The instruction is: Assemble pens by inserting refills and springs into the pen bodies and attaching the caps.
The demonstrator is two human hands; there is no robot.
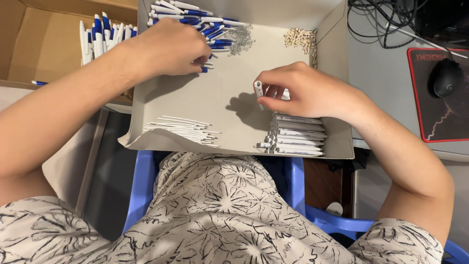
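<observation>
Right hand (305,90) over the tray (229,122), fingertips pinching a white barrel (258,90) upright, just above the barrel stack (297,137) at the near right corner. Left hand (171,46) curled among blue-tipped pens (210,27) at the far edge; whether closed on one, cannot tell. Thin refills (183,129) lying near left, springs (240,39) and small tips (300,36) far right. Barrel probably light, stiff, smooth and a bit slippery: best pinched around the middle, lightly. Mouse (444,77) on the tabletop (381,73).
</observation>
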